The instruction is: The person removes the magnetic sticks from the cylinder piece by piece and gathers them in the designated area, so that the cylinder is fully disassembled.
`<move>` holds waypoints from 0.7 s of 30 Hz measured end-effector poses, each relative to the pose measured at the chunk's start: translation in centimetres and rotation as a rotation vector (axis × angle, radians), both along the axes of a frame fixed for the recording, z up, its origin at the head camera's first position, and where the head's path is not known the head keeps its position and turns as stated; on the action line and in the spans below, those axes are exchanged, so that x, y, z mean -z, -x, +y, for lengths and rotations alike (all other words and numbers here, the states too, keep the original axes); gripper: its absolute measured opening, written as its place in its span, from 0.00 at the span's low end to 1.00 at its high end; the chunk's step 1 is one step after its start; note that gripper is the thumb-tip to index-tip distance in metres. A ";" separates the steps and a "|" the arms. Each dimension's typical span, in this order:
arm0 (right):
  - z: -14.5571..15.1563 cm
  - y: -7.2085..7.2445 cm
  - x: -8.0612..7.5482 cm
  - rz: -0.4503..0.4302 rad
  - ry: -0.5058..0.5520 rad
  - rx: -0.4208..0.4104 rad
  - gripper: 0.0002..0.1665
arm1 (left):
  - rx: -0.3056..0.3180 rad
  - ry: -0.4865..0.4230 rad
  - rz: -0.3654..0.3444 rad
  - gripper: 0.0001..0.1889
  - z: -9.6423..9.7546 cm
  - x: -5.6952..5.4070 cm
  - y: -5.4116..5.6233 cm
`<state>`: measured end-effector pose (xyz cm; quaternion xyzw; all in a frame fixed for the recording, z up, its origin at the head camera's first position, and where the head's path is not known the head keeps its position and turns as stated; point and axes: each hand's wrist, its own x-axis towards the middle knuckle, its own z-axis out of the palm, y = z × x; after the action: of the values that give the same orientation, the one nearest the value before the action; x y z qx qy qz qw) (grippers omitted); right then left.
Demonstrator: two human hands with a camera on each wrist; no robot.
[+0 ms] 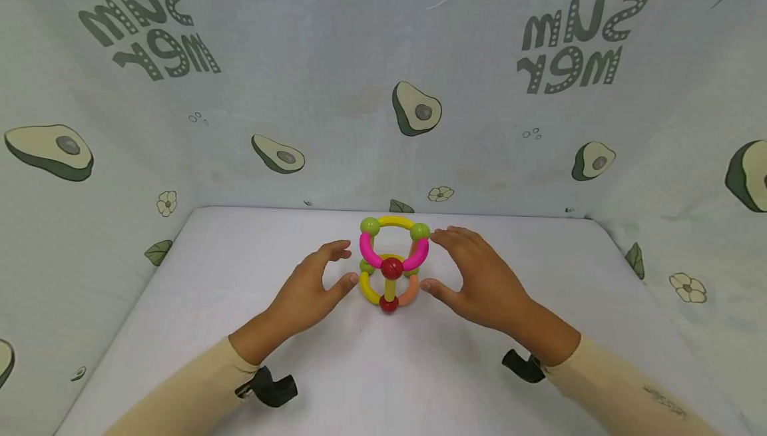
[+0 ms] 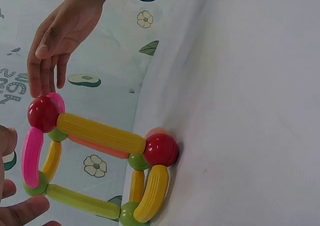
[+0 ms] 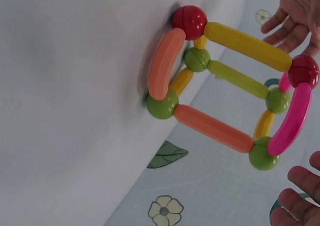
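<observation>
A frame of magnetic rods and balls (image 1: pixel 391 287) stands on the white table between the two hands. Its upper ring joins two pink curved rods (image 3: pixel 295 118) and a yellow one with a red ball and two green balls. Straight yellow, orange (image 3: pixel 215 128) and lime uprights link it to a lower ring of yellow and orange curved rods. At its left side is my left hand (image 1: pixel 305 289), fingers spread, thumb close to the lower ring; whether it touches cannot be told. My right hand (image 1: pixel 482 283) is held on the other side, fingers extended near a green ball (image 1: pixel 420 231).
The white tabletop (image 1: pixel 198 276) ends at a back edge against a hanging cloth (image 1: pixel 335 90) printed with avocados, flowers and lettering. More of this cloth flanks both sides. A black wrist mount (image 1: pixel 274 388) is on the left sleeve, another (image 1: pixel 523 366) on the right.
</observation>
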<state>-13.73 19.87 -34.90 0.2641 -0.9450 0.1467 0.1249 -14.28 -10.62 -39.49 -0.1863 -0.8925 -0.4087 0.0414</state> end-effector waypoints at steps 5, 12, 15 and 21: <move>-1.1 0.3 0.2 0.023 0.020 -0.065 0.43 | 0.036 -0.085 -0.004 0.31 1.0 0.5 0.1; -2.3 0.7 0.4 0.044 0.011 -0.099 0.41 | 0.055 -0.201 -0.032 0.32 1.9 0.8 0.3; -2.8 0.8 0.6 0.046 0.012 -0.113 0.39 | 0.058 -0.253 -0.043 0.31 2.2 0.8 0.5; -3.6 1.1 1.0 0.068 0.016 -0.136 0.35 | 0.065 -0.372 -0.095 0.31 2.7 1.0 0.9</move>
<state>-14.81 16.25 -35.88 0.3317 -0.9188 0.1533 0.1489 -15.14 -7.91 -40.47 -0.1848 -0.7960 -0.5760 0.0196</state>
